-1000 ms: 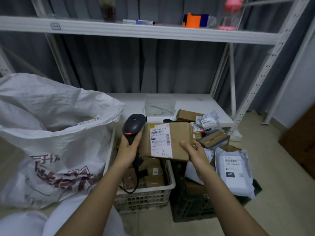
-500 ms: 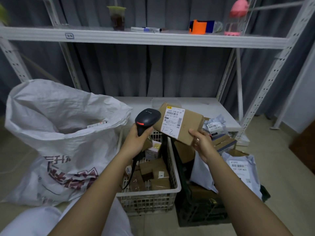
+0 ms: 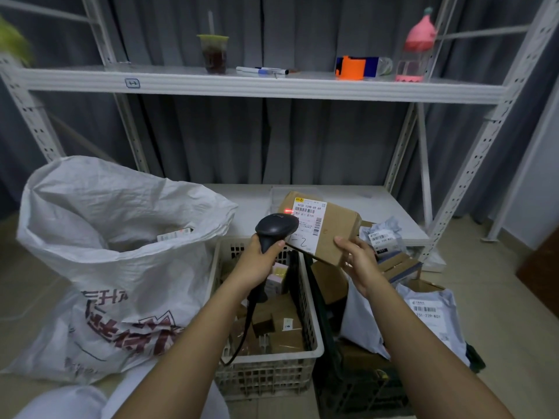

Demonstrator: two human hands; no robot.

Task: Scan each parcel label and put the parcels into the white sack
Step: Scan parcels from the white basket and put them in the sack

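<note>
My right hand (image 3: 357, 261) grips the near right corner of a brown cardboard parcel (image 3: 335, 228), held tilted over the crates. Its white label (image 3: 311, 220) faces up, and a red scan light falls on the label's left edge. My left hand (image 3: 260, 261) holds a black barcode scanner (image 3: 276, 226) by its handle, its head right against the label. The white sack (image 3: 115, 255) stands open on the floor to the left, with a labelled parcel (image 3: 174, 234) showing inside.
A white crate (image 3: 266, 367) with several small boxes sits below my hands, a dark crate (image 3: 360, 385) with grey mailer bags (image 3: 432, 316) to its right. More parcels (image 3: 382, 234) lie on the low shelf. The upper shelf (image 3: 260, 84) holds a drink cup, markers and a tape dispenser.
The parcel and scanner have risen and moved away from me, and the parcel tilted flatter. The scanner head now covers the label's lower left, and a red light appears on the label.
</note>
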